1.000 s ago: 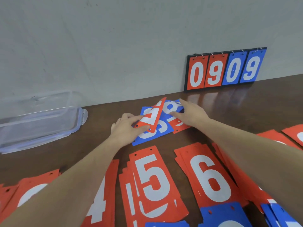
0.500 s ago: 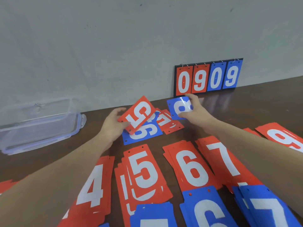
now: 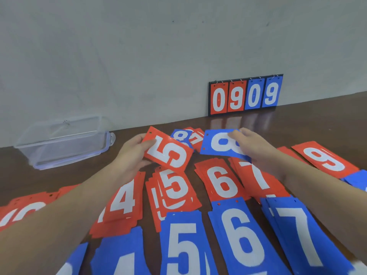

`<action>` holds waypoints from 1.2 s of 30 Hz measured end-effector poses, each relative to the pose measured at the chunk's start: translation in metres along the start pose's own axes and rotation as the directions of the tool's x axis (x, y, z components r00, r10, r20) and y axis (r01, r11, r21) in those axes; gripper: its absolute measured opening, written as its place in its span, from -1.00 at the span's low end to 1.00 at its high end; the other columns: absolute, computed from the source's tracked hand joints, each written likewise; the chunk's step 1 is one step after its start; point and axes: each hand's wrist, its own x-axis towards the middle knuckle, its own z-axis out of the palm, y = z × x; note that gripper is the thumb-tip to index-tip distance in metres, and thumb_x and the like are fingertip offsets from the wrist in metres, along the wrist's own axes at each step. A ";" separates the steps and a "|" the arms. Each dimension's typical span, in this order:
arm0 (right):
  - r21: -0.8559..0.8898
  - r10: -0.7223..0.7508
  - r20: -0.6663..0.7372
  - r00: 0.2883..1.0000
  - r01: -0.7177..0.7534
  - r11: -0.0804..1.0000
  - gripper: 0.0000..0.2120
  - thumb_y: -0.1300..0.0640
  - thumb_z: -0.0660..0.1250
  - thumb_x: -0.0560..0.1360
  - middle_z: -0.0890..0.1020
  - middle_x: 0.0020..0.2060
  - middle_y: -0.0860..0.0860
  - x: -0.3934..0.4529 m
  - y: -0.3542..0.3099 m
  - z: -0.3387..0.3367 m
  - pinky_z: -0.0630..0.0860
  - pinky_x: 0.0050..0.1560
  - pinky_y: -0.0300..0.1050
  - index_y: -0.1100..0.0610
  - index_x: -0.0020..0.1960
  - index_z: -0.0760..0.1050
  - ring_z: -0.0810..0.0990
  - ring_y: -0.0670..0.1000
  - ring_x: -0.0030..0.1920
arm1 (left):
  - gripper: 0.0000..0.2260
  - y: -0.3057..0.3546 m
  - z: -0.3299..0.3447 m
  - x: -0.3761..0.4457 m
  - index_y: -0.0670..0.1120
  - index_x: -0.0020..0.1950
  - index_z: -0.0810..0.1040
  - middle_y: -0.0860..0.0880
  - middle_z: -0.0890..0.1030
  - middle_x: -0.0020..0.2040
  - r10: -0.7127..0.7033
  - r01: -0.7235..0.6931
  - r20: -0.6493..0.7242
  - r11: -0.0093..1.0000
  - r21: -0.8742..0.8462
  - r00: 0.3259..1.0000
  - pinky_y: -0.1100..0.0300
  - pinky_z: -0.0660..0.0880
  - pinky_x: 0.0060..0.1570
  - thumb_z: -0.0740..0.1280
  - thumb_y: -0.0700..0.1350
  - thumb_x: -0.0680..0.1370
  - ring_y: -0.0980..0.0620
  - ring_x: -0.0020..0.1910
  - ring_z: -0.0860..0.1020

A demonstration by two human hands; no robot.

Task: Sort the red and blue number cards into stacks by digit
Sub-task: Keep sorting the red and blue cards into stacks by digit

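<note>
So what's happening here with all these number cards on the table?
A person is sorting red and blue number cards into piles by digit. The left hand holds a red 5 card just above the red 5 stack, and the right hand holds a blue 8 card. A few unsorted cards lie behind them. Stacks of 4s, 5s, 6s and 7s sit in rows on the brown table, red behind blue. A flip scoreboard reading 0909 leans against the wall.

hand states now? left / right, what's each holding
Left hand: closed on the red 5 card, held above the table.
Right hand: closed on the blue 8 card, also lifted.
</note>
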 end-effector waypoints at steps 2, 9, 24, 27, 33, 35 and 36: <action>0.133 0.012 0.077 0.997 -0.022 0.991 -0.72 -0.05 0.35 0.58 0.73 -0.07 0.16 -0.013 0.007 0.001 0.62 0.02 0.05 0.16 0.08 0.48 0.73 0.13 -0.09 | -0.87 -0.003 -0.006 -0.014 -0.05 0.17 0.57 -0.07 0.72 0.04 -0.035 0.035 0.022 0.999 -0.003 0.999 -0.04 0.61 0.09 0.30 -0.13 0.65 -0.03 0.05 0.69; 0.209 -0.061 0.246 0.967 0.008 0.978 -0.77 0.02 0.38 0.58 0.74 -0.01 0.03 -0.044 0.020 0.017 0.61 0.17 0.10 0.11 0.17 0.61 0.72 0.06 0.03 | -0.74 -0.006 -0.043 -0.044 -0.06 0.27 0.51 -0.14 0.70 0.03 -0.016 0.016 -0.001 1.000 -0.015 1.000 -0.10 0.60 0.09 0.32 -0.28 0.60 -0.12 0.02 0.69; 0.027 0.005 0.154 0.988 -0.009 1.000 -0.83 0.12 0.38 0.58 0.72 0.01 0.04 -0.059 0.031 -0.007 0.65 0.02 0.05 0.09 0.15 0.49 0.73 0.10 -0.03 | -0.81 -0.037 0.011 -0.023 0.12 0.09 0.54 0.03 0.61 0.12 0.144 -0.173 0.097 0.767 0.619 0.985 0.04 0.62 0.04 0.41 -0.16 0.58 0.01 0.10 0.64; 0.035 0.007 0.113 0.994 -0.011 0.999 -0.79 0.16 0.38 0.56 0.71 0.04 0.03 -0.064 0.040 -0.030 0.66 -0.01 0.07 0.02 0.18 0.49 0.73 0.11 -0.03 | -0.76 -0.044 0.013 -0.020 0.17 0.19 0.57 0.07 0.46 0.33 0.276 -0.232 0.145 0.317 0.919 0.950 -0.10 0.30 0.34 0.40 -0.08 0.56 -0.05 0.41 0.34; 0.027 0.036 -0.055 0.998 -0.034 0.999 -0.82 0.14 0.32 0.58 0.63 0.04 -0.01 -0.083 0.066 -0.096 0.54 -0.17 -0.05 -0.14 0.08 0.53 0.64 0.06 0.02 | -0.76 -0.044 0.045 -0.030 0.14 0.20 0.60 0.06 0.42 0.40 0.433 -0.403 0.288 0.203 0.892 0.854 -0.11 0.20 0.33 0.39 -0.08 0.55 -0.04 0.44 0.23; -0.006 0.044 -0.139 0.989 -0.046 0.999 -0.89 0.12 0.29 0.60 0.60 0.01 -0.01 -0.089 0.081 -0.118 0.49 -0.12 -0.05 -0.09 0.04 0.52 0.60 0.06 0.01 | -0.78 -0.041 0.067 -0.034 0.15 0.16 0.61 0.07 0.42 0.39 0.438 -0.450 0.325 0.219 0.866 0.838 -0.11 0.19 0.34 0.39 -0.08 0.55 -0.04 0.43 0.24; -0.033 0.052 -0.176 0.983 -0.059 0.998 -0.91 0.11 0.28 0.60 0.59 -0.02 -0.01 -0.093 0.089 -0.128 0.46 -0.12 -0.06 -0.07 0.03 0.52 0.58 0.05 -0.02 | -0.78 -0.040 0.078 -0.036 0.15 0.17 0.60 0.07 0.42 0.39 0.430 -0.476 0.357 0.207 0.855 0.829 -0.12 0.18 0.35 0.39 -0.07 0.55 -0.04 0.43 0.24</action>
